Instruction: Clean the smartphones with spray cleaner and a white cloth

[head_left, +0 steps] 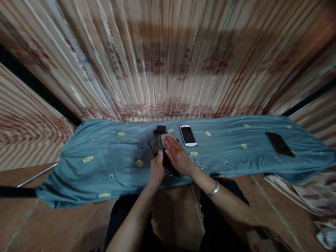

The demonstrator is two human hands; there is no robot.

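Blue cloth carries a dark phone. Left hand grips its near end; right hand presses a wipe on it, fingers flat.

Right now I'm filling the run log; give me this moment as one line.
left hand: steadies dark phone | right hand: presses pale wipe on it | white phone: beside, on blue cloth

You can read nothing here. The striped pinkish curtain behind your blue patterned cloth carries rows of red printed marks, too blurred to make out. The white-framed phone and the black phone show dark, blank screens.
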